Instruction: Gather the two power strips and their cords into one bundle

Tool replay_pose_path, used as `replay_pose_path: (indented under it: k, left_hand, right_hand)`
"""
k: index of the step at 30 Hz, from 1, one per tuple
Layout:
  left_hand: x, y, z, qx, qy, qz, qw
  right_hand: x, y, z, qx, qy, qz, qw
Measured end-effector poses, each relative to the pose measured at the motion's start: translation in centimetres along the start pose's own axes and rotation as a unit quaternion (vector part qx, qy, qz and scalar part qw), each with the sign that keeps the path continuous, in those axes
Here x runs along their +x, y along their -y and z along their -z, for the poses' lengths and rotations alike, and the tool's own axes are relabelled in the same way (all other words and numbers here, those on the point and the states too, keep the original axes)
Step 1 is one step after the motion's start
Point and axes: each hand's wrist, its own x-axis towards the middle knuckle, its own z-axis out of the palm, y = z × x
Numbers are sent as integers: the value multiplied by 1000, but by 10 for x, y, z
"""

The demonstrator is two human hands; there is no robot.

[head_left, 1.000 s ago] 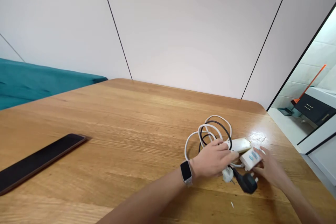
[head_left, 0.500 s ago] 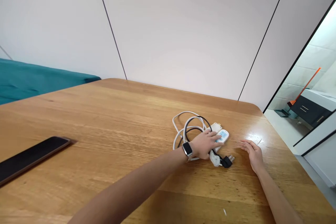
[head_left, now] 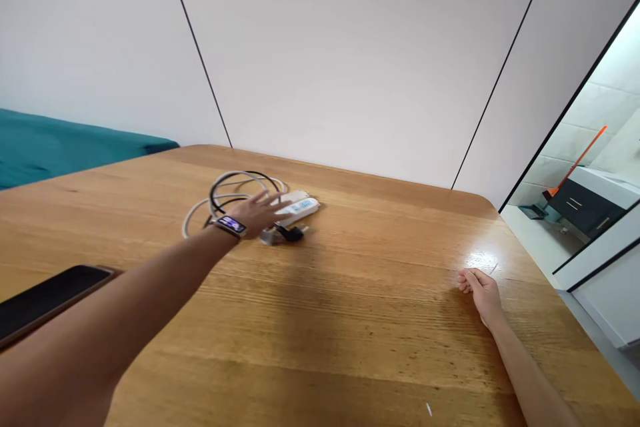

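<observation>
A: The wooden desk (head_left: 350,293) carries a power strip (head_left: 298,207) with looped cords (head_left: 235,188) at its far side.
B: The left hand (head_left: 260,213) lies spread on it; the right hand (head_left: 481,292) rests loosely curled, holding nothing.
A: It looks light, its cords floppy; the rigid body is the best place to hold.

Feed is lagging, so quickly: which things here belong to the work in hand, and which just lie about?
In hand: left hand on the power strips, coiled cables, black plug.
Lying about: phone, teal cushion; right hand rests on the table.
</observation>
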Motion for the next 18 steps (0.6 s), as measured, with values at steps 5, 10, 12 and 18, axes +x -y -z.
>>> replay_pose_path:
  k: [5,10,12,18]
  left_hand:
    - [-17,-52,6,-20,-114,110,987]
    - [-13,-177,-15,-281,-85,199,935]
    - [-12,-208,-21,-369,-75,224,899]
    - [-5,-261,-14,-335,8,201,920]
  right_hand:
    - [-1,3,0,-44,0,15,999]
    - [1,4,-5,-121,-47,23,991]
    - [2,5,-11,-154,-87,16,984]
    - [-1,7,-30,-185,-137,4,973]
